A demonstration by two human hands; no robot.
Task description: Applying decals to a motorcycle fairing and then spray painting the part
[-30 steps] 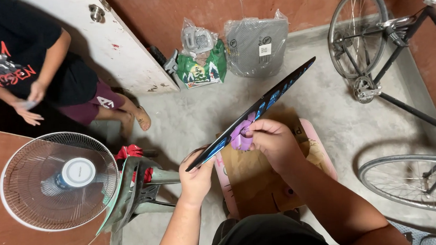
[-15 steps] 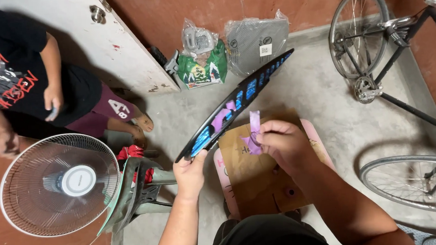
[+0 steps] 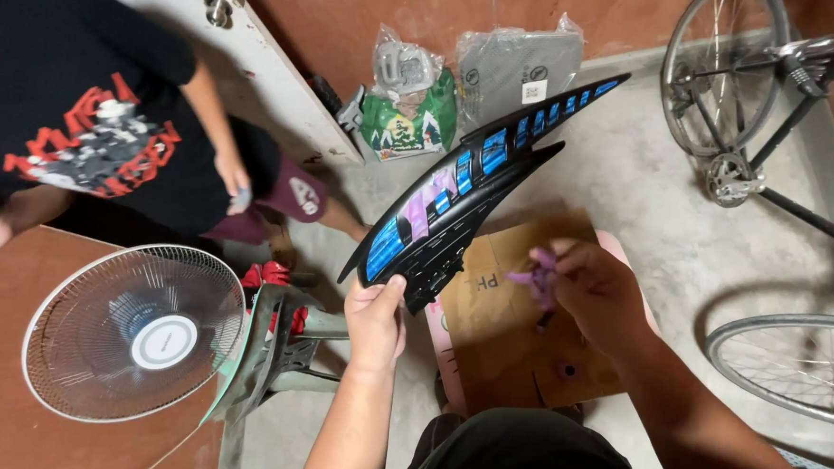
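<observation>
The left hand [image 3: 374, 318] is closed on the lower end of a long, curved, glossy black plastic panel with blue and purple patches [image 3: 472, 189], held slanting above the rough grey concrete floor [image 3: 614, 177]. The right hand [image 3: 596, 287] pinches a crumpled purple strip [image 3: 540, 268] over flat brown cardboard [image 3: 498, 335], bicycle wheels [image 3: 713, 67] close at its right

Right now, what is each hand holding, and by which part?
Left hand grips the black curved panel at its wide lower end. Right hand pinches purple tape scraps in its fingertips.
</observation>
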